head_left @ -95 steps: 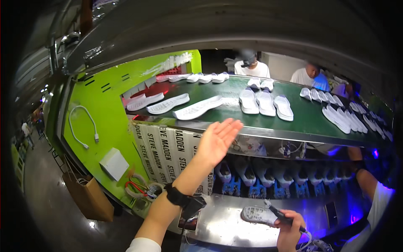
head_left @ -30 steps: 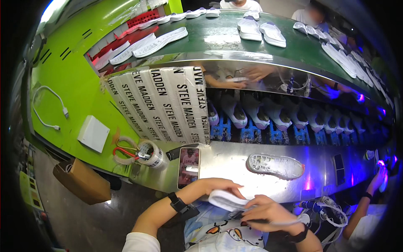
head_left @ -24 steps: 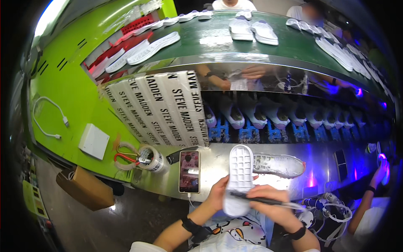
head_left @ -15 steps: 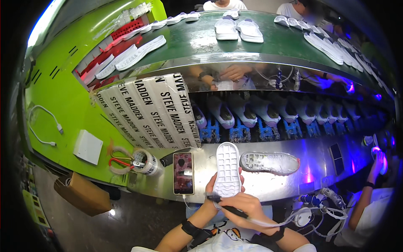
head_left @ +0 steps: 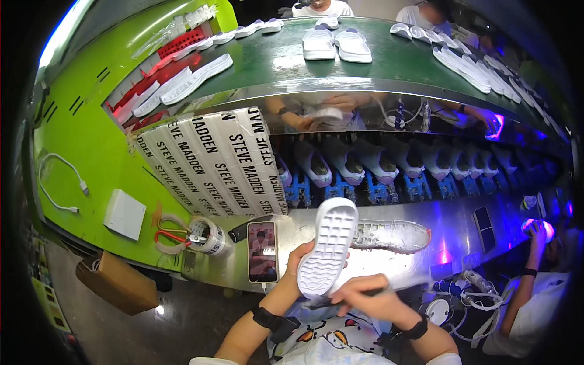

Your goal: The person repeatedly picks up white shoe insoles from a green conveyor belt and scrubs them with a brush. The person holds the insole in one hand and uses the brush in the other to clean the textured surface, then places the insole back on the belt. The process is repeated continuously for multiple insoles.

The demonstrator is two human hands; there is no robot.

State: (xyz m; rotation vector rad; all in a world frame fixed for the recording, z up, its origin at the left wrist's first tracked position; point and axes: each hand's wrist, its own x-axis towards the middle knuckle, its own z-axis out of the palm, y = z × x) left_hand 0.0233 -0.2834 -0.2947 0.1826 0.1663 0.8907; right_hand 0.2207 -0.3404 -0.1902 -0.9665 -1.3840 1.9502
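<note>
A white shoe sole with a square-grid face is held upright and tilted to the right by my left hand, closed around its lower left edge. By the sole's lower end is my right hand, its fingers curled round a dark pen-like tool with a clear tube. The tool's tip lies near the sole's bottom edge; whether it touches cannot be made out. Behind the held sole, a greyish-white grid sole lies on the metal bench.
A phone, a cup with scissors and a tape-covered carton stand left. Several shoes sit on blue holders beyond the bench. A green conveyor carries soles. At right, a co-worker's hand is lit purple.
The sole has tilted to the right, toward me and slightly up. My right hand has shifted right and down, and the tool is less visible. The phone screen's picture has changed.
</note>
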